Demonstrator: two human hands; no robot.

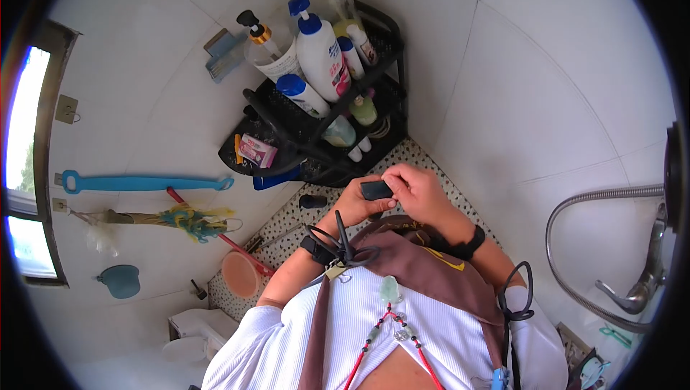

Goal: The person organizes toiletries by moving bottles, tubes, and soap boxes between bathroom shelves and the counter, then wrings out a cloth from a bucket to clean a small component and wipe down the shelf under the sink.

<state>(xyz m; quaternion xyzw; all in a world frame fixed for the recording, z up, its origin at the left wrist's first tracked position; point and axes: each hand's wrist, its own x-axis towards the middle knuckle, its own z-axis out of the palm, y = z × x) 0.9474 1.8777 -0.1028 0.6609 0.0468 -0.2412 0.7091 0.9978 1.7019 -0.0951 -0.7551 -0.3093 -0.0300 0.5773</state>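
Both of my hands meet in front of my chest, near the middle of the view. My left hand (353, 207) has its fingers closed round a small dark object (376, 190), whose flat face shows between the hands. Closed fingers of my right hand (417, 192) touch the object's right end. What the object is cannot be made out. Black bands circle both wrists. Below the hands hang a brown apron (431, 271) and a green pendant on a red cord.
A black corner shelf (280, 135) with several bottles stands just beyond my hands. On the left wall hang a blue strap (147, 183) and a mop (190, 221). A pink basin (241, 273) is lower left. A shower hose (550, 246) and tap (650, 268) are at right.
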